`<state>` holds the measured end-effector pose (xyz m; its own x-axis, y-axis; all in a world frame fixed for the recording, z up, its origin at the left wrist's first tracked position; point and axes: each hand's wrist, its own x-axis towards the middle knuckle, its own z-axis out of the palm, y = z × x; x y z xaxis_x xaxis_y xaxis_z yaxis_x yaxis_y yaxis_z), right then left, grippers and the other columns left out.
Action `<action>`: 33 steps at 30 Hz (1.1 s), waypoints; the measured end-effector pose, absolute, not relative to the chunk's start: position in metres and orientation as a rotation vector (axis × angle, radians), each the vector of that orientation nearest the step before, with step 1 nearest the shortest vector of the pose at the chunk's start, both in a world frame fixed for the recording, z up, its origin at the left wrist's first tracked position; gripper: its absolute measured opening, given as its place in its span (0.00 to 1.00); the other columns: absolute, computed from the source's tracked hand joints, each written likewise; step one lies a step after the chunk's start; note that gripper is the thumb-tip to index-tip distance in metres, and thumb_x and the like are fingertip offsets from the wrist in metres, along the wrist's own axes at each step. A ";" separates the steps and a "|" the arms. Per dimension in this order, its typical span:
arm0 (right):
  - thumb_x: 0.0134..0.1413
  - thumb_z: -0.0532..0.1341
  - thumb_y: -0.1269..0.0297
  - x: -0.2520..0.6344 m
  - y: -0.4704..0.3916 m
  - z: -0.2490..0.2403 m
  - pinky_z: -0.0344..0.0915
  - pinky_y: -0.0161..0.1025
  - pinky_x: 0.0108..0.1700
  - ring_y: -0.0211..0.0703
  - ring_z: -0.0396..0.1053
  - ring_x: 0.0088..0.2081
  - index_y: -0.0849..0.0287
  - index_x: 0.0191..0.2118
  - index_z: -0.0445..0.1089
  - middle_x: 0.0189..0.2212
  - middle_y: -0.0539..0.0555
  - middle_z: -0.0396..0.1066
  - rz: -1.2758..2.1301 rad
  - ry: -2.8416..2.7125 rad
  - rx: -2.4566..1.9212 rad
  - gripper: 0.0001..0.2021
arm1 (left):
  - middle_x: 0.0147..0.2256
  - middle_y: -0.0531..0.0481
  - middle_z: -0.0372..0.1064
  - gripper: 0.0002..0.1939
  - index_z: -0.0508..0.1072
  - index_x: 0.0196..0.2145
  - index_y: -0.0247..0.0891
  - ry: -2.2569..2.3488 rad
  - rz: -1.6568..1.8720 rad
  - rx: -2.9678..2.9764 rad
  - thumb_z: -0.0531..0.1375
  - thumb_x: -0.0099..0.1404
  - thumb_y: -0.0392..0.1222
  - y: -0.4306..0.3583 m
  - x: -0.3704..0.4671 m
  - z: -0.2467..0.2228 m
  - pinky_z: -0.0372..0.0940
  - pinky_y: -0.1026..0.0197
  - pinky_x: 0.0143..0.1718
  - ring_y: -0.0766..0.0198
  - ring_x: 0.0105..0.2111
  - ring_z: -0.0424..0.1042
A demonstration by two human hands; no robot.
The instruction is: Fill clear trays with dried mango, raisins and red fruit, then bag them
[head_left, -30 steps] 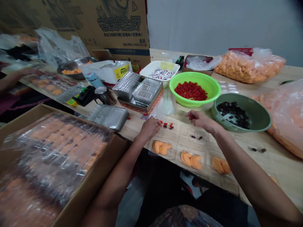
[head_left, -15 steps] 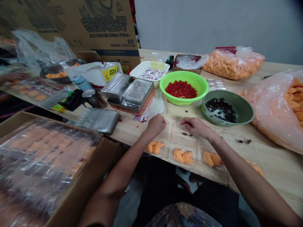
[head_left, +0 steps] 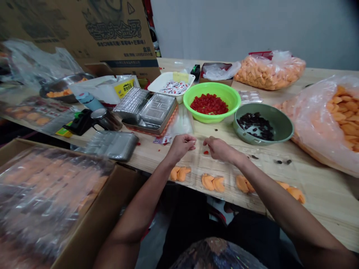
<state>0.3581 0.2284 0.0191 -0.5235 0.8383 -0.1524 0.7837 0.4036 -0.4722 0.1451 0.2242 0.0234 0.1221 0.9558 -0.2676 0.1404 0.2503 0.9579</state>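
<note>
Clear plastic trays lie in a row along the table's near edge, with orange pieces [head_left: 213, 183] in their front compartments. My left hand [head_left: 181, 147] is above the leftmost tray, its fingers pinched; what they hold is too small to make out. My right hand [head_left: 220, 149] is just to the right, fingers also curled together over the second tray. A red piece [head_left: 206, 152] lies beneath its fingertips. Dark pieces [head_left: 283, 162] sit in a tray farther right. Behind the hands stand a bright green bowl [head_left: 211, 116] of red pieces and a dull green bowl [head_left: 263, 140] of dark pieces.
An open carton [head_left: 92, 209] of packed trays fills the lower left. Stacked clear trays [head_left: 112, 144], a metal mug [head_left: 105, 119] and a white dish [head_left: 157, 86] of small packets stand on the table. Bags of orange pieces [head_left: 311, 130] [head_left: 269, 73] are at the right.
The view has shifted slightly. My right hand has moved left, closer to my left hand, and a red piece now shows in the second tray beneath it.
</note>
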 end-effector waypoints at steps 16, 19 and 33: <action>0.55 0.57 0.78 0.373 0.205 0.021 0.62 0.34 0.42 0.44 0.72 0.40 0.59 0.53 0.75 0.41 0.58 0.70 0.652 -2.555 -1.456 0.22 | 0.41 0.44 0.75 0.18 0.83 0.42 0.41 1.553 0.281 2.077 0.55 0.63 0.31 0.226 0.180 0.020 0.68 0.59 0.47 0.58 0.42 0.74; 0.54 0.57 0.79 0.370 0.204 0.020 0.61 0.34 0.40 0.44 0.71 0.39 0.58 0.49 0.77 0.41 0.58 0.69 0.635 -2.604 -1.487 0.20 | 0.41 0.44 0.73 0.19 0.83 0.44 0.42 1.537 0.149 2.141 0.54 0.65 0.32 0.222 0.184 0.021 0.68 0.59 0.47 0.58 0.42 0.75; 0.61 0.53 0.74 0.428 0.209 0.024 0.66 0.39 0.47 0.46 0.73 0.42 0.63 0.48 0.77 0.43 0.59 0.78 0.764 -2.115 -1.614 0.17 | 0.34 0.48 0.80 0.12 0.83 0.36 0.37 1.299 0.374 2.000 0.59 0.60 0.31 0.226 0.220 0.016 0.69 0.61 0.43 0.61 0.36 0.76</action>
